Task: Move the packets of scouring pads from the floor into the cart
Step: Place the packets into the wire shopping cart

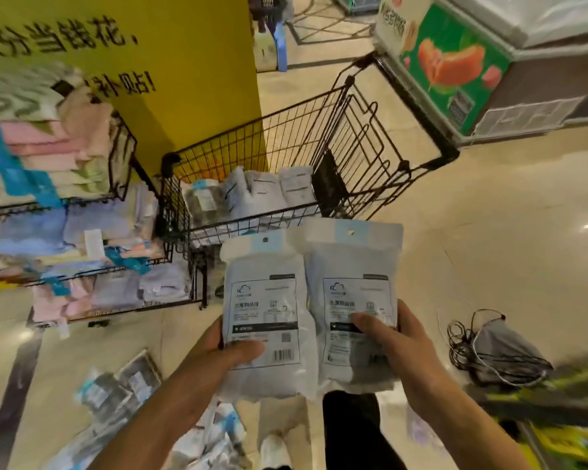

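I hold two grey-white packets of scouring pads upright in front of me, side by side. My left hand (233, 351) grips the lower edge of the left packet (263, 293). My right hand (392, 337) grips the right packet (352, 276), thumb across its label. Just beyond them stands the black wire cart (286, 130), with several similar packets (252, 191) lying in its basket. More packets (123, 388) are scattered on the floor at lower left, blurred.
A wire rack of folded towels (48, 171) stands left of the cart against a yellow pillar (170, 62). A chest freezer (489, 62) is at upper right. A grey bag with tangled black cords (496, 351) lies on the tiled floor to the right.
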{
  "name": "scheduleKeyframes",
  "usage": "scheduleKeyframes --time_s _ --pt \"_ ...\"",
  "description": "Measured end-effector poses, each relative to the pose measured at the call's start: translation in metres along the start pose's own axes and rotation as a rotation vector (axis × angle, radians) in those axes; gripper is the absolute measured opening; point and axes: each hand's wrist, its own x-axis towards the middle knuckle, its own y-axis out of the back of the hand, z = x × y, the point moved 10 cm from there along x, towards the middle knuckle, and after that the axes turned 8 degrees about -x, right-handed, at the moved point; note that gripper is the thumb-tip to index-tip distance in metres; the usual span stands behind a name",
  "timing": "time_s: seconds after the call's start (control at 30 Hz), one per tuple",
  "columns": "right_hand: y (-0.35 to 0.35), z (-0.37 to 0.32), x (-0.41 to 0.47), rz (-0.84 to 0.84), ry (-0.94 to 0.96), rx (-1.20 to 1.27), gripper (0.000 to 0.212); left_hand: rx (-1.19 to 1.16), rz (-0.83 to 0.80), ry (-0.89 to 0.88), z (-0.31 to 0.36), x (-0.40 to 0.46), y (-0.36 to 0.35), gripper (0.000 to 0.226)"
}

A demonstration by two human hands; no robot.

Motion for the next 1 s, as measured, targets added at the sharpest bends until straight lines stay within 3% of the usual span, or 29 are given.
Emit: scheduleKeyframes --time_s 0.2,0.33,0.53,0.8,0.9,1.0 --pt "0.016 -0.053 0.126 -0.080 0.008 -0.063 0.031 -0.065 0.095 -0.069 0.063 0.089 -0.032 0.117" --pt "0.018 -0.083 0.182 -0.138 -0.006 -0.087 0.040 -0.064 0.115 -0.081 0.099 0.128 -0.050 0.080" --pt "0.006 -0.128 0.256 -0.144 -0.038 -0.081 0.035 -0.027 0.181 -0.098 0.152 0.194 -0.045 0.054" --pt "-0.047 -0.158 0.351 -0.077 -0.091 -0.119 0.036 -0.047 0.207 -0.050 0.204 0.303 0.001 0.060" --pt "-0.065 -0.163 0.396 -0.051 -0.095 -0.144 0.035 -0.047 0.217 -0.013 0.219 0.352 0.022 0.051" --pt "-0.077 -0.157 0.446 0.009 -0.099 -0.180 0.049 -0.002 0.238 0.015 0.228 0.403 0.038 0.051"
